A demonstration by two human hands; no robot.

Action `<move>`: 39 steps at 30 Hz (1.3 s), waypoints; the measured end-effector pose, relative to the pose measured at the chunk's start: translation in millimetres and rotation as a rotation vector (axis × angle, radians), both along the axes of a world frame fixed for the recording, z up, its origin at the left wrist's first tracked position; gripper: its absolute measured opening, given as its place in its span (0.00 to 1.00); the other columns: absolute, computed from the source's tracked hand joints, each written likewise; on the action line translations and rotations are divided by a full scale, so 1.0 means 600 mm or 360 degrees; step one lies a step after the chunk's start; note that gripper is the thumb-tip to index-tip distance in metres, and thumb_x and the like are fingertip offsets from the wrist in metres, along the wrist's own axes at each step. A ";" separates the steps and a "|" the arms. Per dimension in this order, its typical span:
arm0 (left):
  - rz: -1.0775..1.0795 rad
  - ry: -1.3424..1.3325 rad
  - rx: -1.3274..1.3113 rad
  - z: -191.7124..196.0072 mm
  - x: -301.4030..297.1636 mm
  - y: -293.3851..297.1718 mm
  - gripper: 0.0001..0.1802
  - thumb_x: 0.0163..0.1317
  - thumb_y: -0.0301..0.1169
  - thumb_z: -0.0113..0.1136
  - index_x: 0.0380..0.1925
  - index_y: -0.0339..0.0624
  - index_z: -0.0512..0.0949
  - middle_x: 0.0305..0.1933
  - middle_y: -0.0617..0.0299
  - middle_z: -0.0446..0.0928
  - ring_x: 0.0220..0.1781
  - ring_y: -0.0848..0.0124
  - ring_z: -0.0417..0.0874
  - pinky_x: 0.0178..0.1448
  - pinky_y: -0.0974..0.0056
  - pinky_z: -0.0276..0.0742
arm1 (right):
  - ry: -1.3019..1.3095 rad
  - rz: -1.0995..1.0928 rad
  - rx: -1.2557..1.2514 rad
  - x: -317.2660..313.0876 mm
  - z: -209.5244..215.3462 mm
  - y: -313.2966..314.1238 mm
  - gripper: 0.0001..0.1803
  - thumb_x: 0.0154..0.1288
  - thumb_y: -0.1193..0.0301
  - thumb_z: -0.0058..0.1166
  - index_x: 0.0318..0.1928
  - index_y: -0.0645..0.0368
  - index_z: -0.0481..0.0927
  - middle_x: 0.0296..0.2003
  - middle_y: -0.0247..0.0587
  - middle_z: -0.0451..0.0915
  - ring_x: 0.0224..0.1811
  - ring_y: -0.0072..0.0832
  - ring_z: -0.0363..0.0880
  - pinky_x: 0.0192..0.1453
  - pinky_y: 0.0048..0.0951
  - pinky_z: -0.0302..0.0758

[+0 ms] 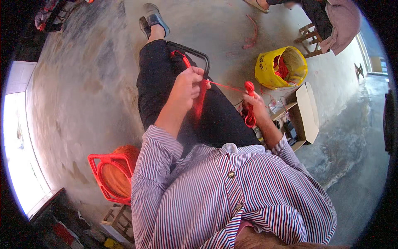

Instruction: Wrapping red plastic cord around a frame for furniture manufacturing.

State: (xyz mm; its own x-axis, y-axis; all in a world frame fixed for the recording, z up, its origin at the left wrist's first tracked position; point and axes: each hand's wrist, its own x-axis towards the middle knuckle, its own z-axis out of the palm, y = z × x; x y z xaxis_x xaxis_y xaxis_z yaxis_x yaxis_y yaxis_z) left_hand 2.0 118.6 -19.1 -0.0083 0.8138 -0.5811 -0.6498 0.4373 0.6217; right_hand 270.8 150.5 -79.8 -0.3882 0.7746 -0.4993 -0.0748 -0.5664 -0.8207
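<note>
My left hand (188,88) is closed in a pinch on a narrow red strip (200,103) over my lap. One end of the strip sticks up past the fingers toward my knee; the other hangs below the hand, blurred. From there a thin red cord (226,86) runs straight across to the right hand. My right hand (258,107), at the right side of my thigh, grips a looped bundle of red cord (250,118) with a rounded red knob of it (248,86) standing above the fist. Whether the strip and cord are one piece I cannot tell.
A black tubular frame (195,50) lies beside my knee. To the right stand a yellow bucket (265,70) with red cord inside and an open cardboard box (307,112) with dark items. An orange-red reel-like stand (112,176) is at left. Another person sits by a wooden stool (309,39).
</note>
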 end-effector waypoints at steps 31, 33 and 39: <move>0.0139 0.2862 0.1068 0.033 0.014 -0.015 0.19 0.48 0.24 0.64 0.43 0.37 0.76 0.46 0.49 0.76 0.52 0.51 0.75 0.60 0.53 0.69 | -0.0849 0.0606 0.2003 -0.136 0.104 0.098 0.16 0.55 0.67 0.61 0.41 0.63 0.78 0.51 0.49 0.76 0.58 0.41 0.70 0.60 0.36 0.69; 0.0083 0.2747 0.1112 0.021 0.016 -0.034 0.19 0.48 0.24 0.65 0.43 0.37 0.76 0.46 0.50 0.76 0.50 0.53 0.76 0.57 0.55 0.71 | -0.0488 0.0455 0.1675 -0.073 0.144 0.093 0.12 0.52 0.68 0.61 0.33 0.61 0.75 0.52 0.48 0.76 0.56 0.37 0.72 0.57 0.35 0.69; -0.0083 0.1960 0.0708 0.008 0.034 -0.046 0.18 0.49 0.25 0.69 0.41 0.33 0.78 0.36 0.58 0.79 0.35 0.71 0.79 0.42 0.68 0.76 | 0.1331 0.0210 0.0578 0.075 0.235 0.002 0.12 0.55 0.70 0.55 0.28 0.51 0.63 0.25 0.35 0.74 0.28 0.28 0.74 0.39 0.36 0.69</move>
